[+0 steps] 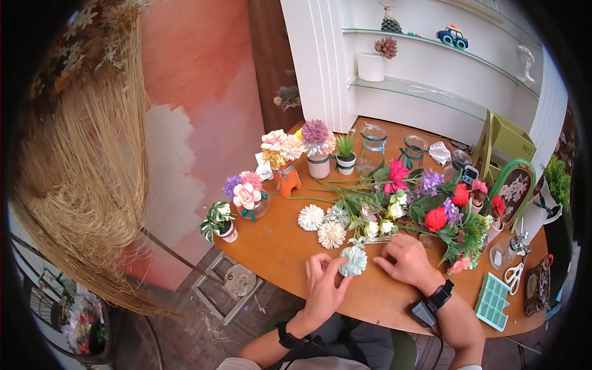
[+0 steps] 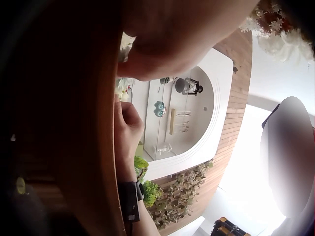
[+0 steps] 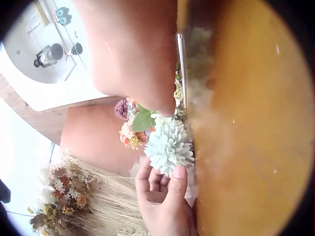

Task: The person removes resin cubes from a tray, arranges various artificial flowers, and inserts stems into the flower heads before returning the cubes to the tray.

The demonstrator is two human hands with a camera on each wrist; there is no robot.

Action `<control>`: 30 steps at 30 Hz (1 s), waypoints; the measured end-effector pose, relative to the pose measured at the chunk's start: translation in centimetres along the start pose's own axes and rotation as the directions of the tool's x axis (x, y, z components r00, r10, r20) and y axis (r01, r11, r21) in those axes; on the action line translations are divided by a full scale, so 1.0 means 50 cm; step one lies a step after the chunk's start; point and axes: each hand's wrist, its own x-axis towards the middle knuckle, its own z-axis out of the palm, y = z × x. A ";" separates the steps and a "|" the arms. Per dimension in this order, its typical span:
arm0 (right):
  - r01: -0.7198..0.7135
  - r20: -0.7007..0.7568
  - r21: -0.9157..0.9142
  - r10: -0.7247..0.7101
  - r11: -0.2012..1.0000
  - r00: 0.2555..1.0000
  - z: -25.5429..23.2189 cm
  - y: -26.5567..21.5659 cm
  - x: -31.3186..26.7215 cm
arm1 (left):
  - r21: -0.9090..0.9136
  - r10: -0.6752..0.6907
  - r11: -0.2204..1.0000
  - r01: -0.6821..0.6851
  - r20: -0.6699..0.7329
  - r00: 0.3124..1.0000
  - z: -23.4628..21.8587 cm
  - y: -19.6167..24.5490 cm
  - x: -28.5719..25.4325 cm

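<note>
A pale mint pompom flower [image 1: 353, 261] stands at the table's front edge, pinched between the thumb and fingers of the left hand [image 1: 324, 285]. In the right wrist view the same flower [image 3: 170, 146] shows its full petals above the left hand [image 3: 167, 201]. The right hand [image 1: 407, 262] rests on the table just right of the flower, fingers loosely bent, with nothing seen in its grasp. In the left wrist view the right hand [image 2: 129, 130] lies at the table edge. Behind the mint flower sit white [image 1: 310, 217] and cream pompom flowers [image 1: 332, 235].
Long-stemmed flowers [image 1: 394, 203] lie across the table's middle. Small vases and a potted plant [image 1: 346, 154] stand at the back left, glass jars [image 1: 372, 148] behind. To the right are a teal tray [image 1: 493, 301], white scissors [image 1: 513, 276] and a glass bottle [image 1: 501, 256].
</note>
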 end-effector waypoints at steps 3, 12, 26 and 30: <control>0.056 0.029 0.001 -0.056 0.998 0.998 0.011 -0.012 -0.004 | 0.007 -0.132 0.991 0.133 0.184 0.974 -0.001 -0.005 0.002; -0.146 0.050 0.189 0.139 0.971 0.989 0.003 -0.046 0.000 | -0.229 0.210 0.962 -0.146 0.288 0.934 0.012 -0.008 0.016; -0.345 -0.204 -0.272 0.297 0.898 0.933 0.016 -0.024 0.000 | -0.751 0.671 0.647 0.134 0.644 0.368 -0.389 -0.124 -0.001; -0.350 -0.258 -0.216 0.293 0.911 0.921 0.018 -0.026 0.003 | -0.973 0.345 0.123 -0.197 -0.144 0.928 -0.552 -0.255 -0.021</control>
